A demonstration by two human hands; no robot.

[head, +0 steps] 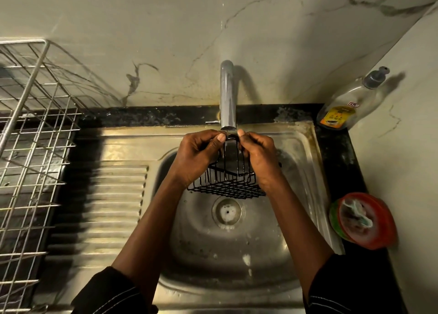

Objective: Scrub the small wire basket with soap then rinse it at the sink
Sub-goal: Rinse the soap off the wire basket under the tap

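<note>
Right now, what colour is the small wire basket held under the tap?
Black: the wire basket is black all over, seen best in the head view, its only view.

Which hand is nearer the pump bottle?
Right. The right hand grips the wire basket on the side toward the pump bottle; the left hand grips its far side.

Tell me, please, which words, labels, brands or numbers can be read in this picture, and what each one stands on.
Nothing can be quoted with confidence.
The yellow label on the soap bottle: printing too small and blurred to read.
The white sticker with red characters above it: blurred, unreadable.
No lettering shows on the small wire basket, tap or sink.
</note>
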